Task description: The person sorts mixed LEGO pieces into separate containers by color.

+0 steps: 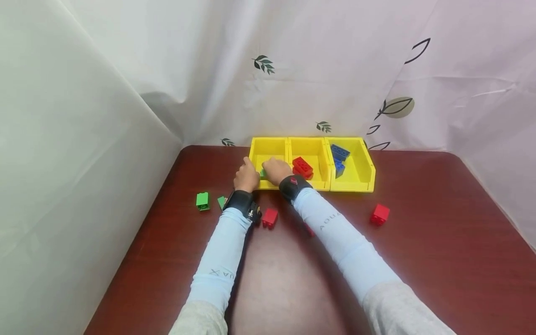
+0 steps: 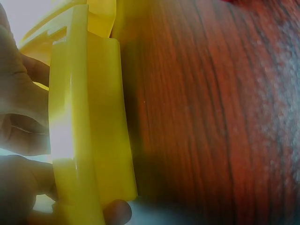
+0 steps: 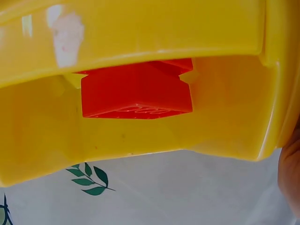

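Three yellow bins [image 1: 352,187] stand joined in a row at the back of the table. My left hand [image 1: 247,176] grips the front left corner of the left bin; in the left wrist view, a fingertip [image 2: 117,212] shows beside the yellow wall [image 2: 108,126]. Over the same bin my right hand [image 1: 276,170] has its fingers bent down at a green brick [image 1: 263,174], mostly hidden by the hand. Red bricks [image 1: 303,167] lie in the middle bin, and one red brick [image 3: 138,91] shows large in the right wrist view. Blue bricks [image 1: 339,152] are in the right bin.
On the table lie a green brick [image 1: 203,201], a smaller green piece [image 1: 221,202] partly behind the left wrist, a red brick [image 1: 270,217] between the arms and another red brick [image 1: 379,214] at right. The right forearm partly covers a red piece [image 1: 310,230]. A white curtain [image 1: 217,93] hangs behind.
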A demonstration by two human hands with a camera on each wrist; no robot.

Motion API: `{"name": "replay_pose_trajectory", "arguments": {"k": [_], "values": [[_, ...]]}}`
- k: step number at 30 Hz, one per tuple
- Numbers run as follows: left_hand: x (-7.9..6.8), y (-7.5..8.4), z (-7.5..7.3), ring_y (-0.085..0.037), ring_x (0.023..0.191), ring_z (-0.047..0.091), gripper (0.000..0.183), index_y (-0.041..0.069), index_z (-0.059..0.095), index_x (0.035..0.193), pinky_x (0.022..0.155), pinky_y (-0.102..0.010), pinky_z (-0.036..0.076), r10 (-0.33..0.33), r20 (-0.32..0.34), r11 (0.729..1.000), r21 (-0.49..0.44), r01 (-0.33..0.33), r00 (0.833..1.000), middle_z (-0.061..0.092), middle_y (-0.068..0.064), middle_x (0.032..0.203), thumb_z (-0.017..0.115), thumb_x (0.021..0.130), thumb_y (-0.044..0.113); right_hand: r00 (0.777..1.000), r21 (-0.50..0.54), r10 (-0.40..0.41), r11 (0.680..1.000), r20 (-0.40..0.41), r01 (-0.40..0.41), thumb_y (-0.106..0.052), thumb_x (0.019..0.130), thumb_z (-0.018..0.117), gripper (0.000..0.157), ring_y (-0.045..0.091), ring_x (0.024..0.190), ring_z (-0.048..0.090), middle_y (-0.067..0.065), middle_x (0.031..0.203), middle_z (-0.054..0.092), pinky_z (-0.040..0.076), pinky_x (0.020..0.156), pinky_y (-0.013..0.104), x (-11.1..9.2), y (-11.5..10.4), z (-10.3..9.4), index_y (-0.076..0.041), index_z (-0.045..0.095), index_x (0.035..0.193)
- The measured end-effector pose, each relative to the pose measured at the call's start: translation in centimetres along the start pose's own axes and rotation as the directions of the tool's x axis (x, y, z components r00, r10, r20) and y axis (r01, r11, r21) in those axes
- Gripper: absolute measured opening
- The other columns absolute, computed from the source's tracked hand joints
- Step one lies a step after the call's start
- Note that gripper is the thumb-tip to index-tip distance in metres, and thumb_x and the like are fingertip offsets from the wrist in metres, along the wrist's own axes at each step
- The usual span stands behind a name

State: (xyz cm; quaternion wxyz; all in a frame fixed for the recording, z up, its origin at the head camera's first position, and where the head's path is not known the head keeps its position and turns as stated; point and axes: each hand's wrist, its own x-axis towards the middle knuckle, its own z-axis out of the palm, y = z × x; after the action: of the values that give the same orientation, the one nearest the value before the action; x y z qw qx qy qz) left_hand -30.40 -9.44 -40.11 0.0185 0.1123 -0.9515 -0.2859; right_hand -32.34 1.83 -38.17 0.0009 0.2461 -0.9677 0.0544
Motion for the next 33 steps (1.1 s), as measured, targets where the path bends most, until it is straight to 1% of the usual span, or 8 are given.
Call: {"name": "replay_pose_trajectory", "arguments": {"k": [8, 14, 21, 24, 26, 29, 31, 33], "values": [[0.0, 0.1, 0.0, -0.035, 0.091, 0.06, 0.045, 0.007, 0.033, 0.133, 0.085, -0.049, 0.054, -0.01, 0.02, 1.0, 0.007, 0.01, 1.0, 0.058, -0.019, 0.109, 0.055, 0.094, 0.013, 1.0, -0.023, 0.014, 1.0, -0.006, -0.014, -0.016, 0.092, 0.068, 0.022, 0.027, 0.08, 0.066, 0.012, 0.091, 0.071, 0.057, 0.077, 0.033, 0.1, -0.1, 0.5, -0.006, 0.072, 0.111], [0.0, 0.1, 0.0, -0.035, 0.091, 0.06, 0.044, 0.007, 0.033, 0.133, 0.084, -0.049, 0.053, -0.009, 0.015, 1.0, 0.014, 0.009, 1.0, 0.059, -0.019, 0.108, 0.054, 0.095, 0.013, 0.999, -0.016, 0.009, 1.0, -0.033, -0.009, -0.015, 0.092, 0.068, 0.019, 0.027, 0.077, 0.066, 0.012, 0.087, 0.071, 0.056, 0.074, 0.033, 0.2, 0.1, 0.9, -0.005, 0.073, 0.108], [0.2, 0.0, 0.1, -0.035, 0.089, 0.059, 0.044, 0.007, 0.033, 0.132, 0.084, -0.048, 0.053, -0.011, 0.013, 1.0, 0.004, 0.011, 1.0, 0.057, -0.018, 0.105, 0.055, 0.094, 0.013, 1.0, -0.009, 0.014, 1.0, -0.005, -0.014, -0.016, 0.092, 0.068, 0.021, 0.027, 0.079, 0.066, 0.013, 0.088, 0.071, 0.057, 0.077, 0.032, 0.2, -0.1, 0.7, -0.005, 0.072, 0.109], [0.1, 0.0, 0.2, -0.034, 0.089, 0.06, 0.044, 0.007, 0.033, 0.131, 0.084, -0.048, 0.054, -0.013, 0.011, 1.0, 0.002, 0.013, 1.0, 0.057, -0.018, 0.105, 0.056, 0.094, 0.013, 1.0, 0.016, 0.008, 1.0, -0.002, -0.008, -0.017, 0.091, 0.069, 0.023, 0.027, 0.08, 0.066, 0.013, 0.089, 0.07, 0.057, 0.079, 0.033, 0.2, 0.0, 0.8, -0.004, 0.071, 0.11], [0.1, 0.0, 0.1, -0.035, 0.089, 0.06, 0.043, 0.008, 0.034, 0.131, 0.084, -0.048, 0.054, -0.011, 0.009, 1.0, 0.0, 0.011, 1.0, 0.058, -0.018, 0.105, 0.056, 0.095, 0.013, 1.0, 0.063, 0.003, 0.998, -0.002, -0.003, -0.018, 0.091, 0.069, 0.025, 0.027, 0.084, 0.065, 0.013, 0.094, 0.07, 0.056, 0.081, 0.033, 0.2, 0.1, 0.5, -0.004, 0.07, 0.112], [0.1, 0.1, 0.0, -0.034, 0.089, 0.06, 0.043, 0.008, 0.034, 0.131, 0.085, -0.047, 0.054, -0.002, 0.009, 1.0, -0.005, 0.003, 1.0, 0.058, -0.017, 0.105, 0.057, 0.095, 0.015, 1.0, 0.137, -0.015, 0.99, -0.013, 0.016, -0.018, 0.092, 0.068, 0.032, 0.029, 0.099, 0.065, 0.016, 0.11, 0.069, 0.055, 0.091, 0.037, -0.4, 0.5, -0.7, -0.003, 0.067, 0.12], [0.2, 0.2, 0.0, -0.034, 0.089, 0.06, 0.043, 0.007, 0.034, 0.131, 0.086, -0.047, 0.054, 0.001, 0.01, 1.0, -0.009, -0.001, 1.0, 0.057, -0.018, 0.106, 0.057, 0.096, 0.015, 1.0, 0.194, -0.022, 0.981, -0.022, 0.025, -0.019, 0.093, 0.067, 0.036, 0.031, 0.11, 0.063, 0.017, 0.12, 0.067, 0.051, 0.098, 0.04, -1.1, 0.9, -1.7, -0.002, 0.065, 0.124], [0.3, 0.2, -0.1, -0.035, 0.09, 0.06, 0.044, 0.007, 0.033, 0.132, 0.088, -0.047, 0.053, -0.001, 0.01, 1.0, -0.009, 0.001, 1.0, 0.057, -0.018, 0.107, 0.057, 0.096, 0.015, 0.999, 0.233, -0.025, 0.972, -0.036, 0.033, -0.021, 0.093, 0.067, 0.039, 0.031, 0.118, 0.06, 0.017, 0.127, 0.064, 0.048, 0.103, 0.041, -2.1, 1.4, -2.7, -0.002, 0.063, 0.127]]}}
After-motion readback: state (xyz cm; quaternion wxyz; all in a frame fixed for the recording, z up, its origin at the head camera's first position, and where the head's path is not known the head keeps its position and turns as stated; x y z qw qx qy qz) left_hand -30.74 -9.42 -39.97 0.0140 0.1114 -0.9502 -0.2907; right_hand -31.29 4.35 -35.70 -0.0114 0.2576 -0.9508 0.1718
